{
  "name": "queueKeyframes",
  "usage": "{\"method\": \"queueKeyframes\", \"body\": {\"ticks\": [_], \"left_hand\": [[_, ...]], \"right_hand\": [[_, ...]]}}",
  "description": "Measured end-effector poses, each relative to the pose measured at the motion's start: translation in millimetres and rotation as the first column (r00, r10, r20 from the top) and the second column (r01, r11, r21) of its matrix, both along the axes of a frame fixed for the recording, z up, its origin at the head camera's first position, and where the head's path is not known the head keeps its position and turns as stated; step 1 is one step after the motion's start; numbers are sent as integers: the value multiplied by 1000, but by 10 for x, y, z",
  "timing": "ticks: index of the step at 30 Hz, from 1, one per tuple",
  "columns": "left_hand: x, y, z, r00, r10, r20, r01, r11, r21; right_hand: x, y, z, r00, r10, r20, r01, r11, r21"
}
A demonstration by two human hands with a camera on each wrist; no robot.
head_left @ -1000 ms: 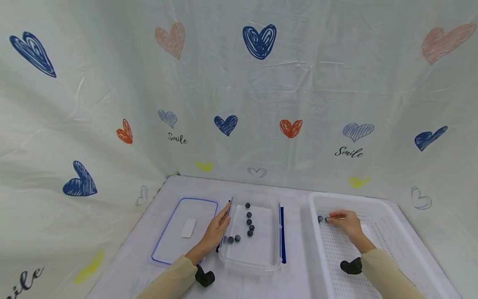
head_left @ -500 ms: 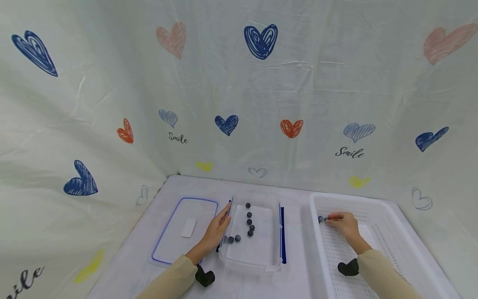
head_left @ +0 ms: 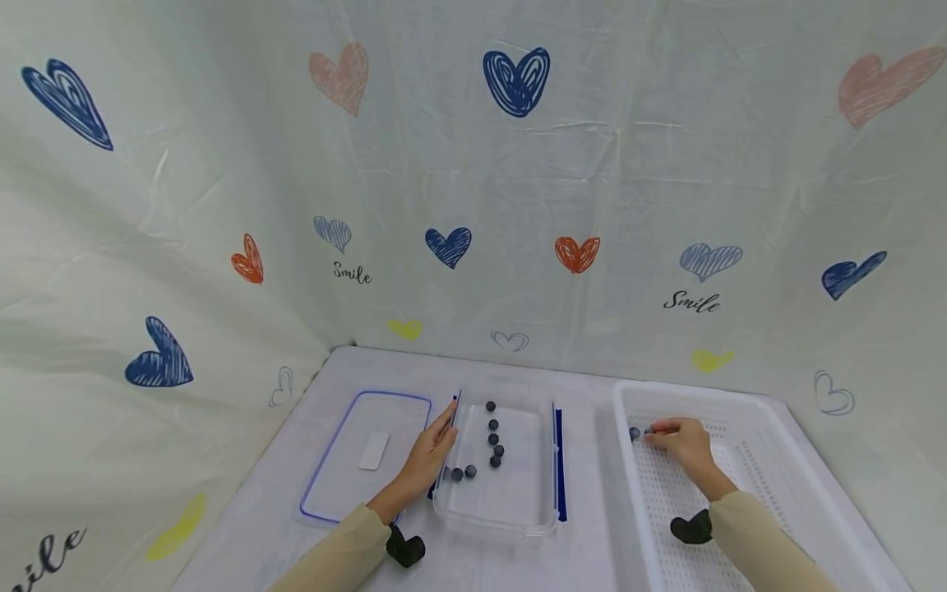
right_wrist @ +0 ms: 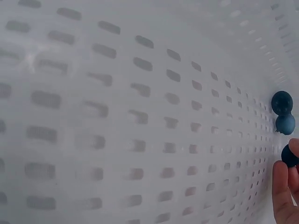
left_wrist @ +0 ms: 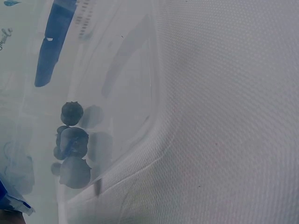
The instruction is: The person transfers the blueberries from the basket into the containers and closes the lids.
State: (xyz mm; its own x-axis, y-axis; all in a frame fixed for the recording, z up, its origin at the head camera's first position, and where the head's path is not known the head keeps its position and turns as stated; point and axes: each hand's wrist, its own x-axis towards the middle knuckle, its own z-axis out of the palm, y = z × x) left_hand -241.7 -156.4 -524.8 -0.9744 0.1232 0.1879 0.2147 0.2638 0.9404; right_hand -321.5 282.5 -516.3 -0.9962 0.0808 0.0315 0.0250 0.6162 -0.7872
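My left hand [head_left: 436, 440] lies with straight fingers along the left rim of a clear plastic container [head_left: 510, 526], which holds several blueberries [head_left: 493, 440]. In the left wrist view those blueberries [left_wrist: 74, 140] show through the container wall beside a blue clip [left_wrist: 53, 44]. My right hand [head_left: 669, 432] is inside the white perforated basket [head_left: 666, 493], near its far left corner, and pinches a blueberry [head_left: 649, 432]. Another blueberry [head_left: 634, 432] lies just left of it. In the right wrist view my fingertips [right_wrist: 280, 191] touch one blueberry [right_wrist: 289, 156], and two more berries [right_wrist: 283, 112] lie beyond it.
A blue-rimmed lid [head_left: 340, 477] with a white label [head_left: 373, 450] lies flat to the left of the container. A heart-printed cloth [head_left: 473, 205] covers the table and hangs behind it. Black wrist cameras [head_left: 405, 549] sit on both forearms.
My right forearm has shifted a little to the left. Both hands stay where they were.
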Motion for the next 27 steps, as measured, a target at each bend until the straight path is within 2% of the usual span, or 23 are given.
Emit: {"method": "queueKeyframes", "body": {"ticks": [9,21,27], "left_hand": [[-6,1,-3,1000,-5,-8,5,1000,16],[-4,1,-9,1000,3,-14,-3,1000,6],[157,55,273,1000,4,-7,-4,1000,16]], "right_hand": [[-6,19,51,1000,8,-3,-8,1000,-18],[42,-10,222,1000,-5,19,6,999,-36],[82,-36,298,1000,6,24,-4,997,-74]]}}
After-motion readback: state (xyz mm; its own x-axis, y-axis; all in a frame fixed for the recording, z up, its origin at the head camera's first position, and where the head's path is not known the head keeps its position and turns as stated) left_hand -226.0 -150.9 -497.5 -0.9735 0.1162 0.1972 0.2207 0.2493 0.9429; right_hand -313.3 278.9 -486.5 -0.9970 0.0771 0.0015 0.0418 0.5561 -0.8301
